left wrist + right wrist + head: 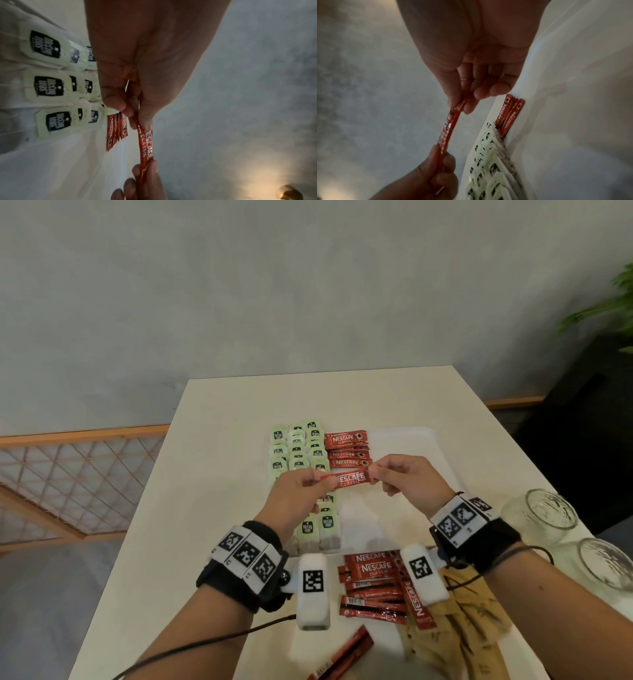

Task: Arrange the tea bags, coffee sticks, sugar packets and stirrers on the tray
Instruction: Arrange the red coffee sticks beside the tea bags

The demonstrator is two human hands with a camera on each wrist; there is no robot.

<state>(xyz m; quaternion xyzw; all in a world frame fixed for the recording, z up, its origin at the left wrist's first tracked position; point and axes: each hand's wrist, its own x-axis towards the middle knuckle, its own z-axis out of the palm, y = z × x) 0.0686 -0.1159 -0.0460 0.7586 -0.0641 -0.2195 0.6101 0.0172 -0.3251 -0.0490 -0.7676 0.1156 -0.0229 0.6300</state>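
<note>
Counted: one coffee stick (352, 478) held between both grips, three columns of tea bags (297, 448) beyond the left grip, two glass jars (551, 508) right of the right grip, one tray (411, 436); loose sticks uncountable.

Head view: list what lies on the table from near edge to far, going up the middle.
Loose coffee stick → pile of coffee sticks → held coffee stick, pinched at its ends by the left hand and right hand → row of coffee sticks on the tray.
</note>
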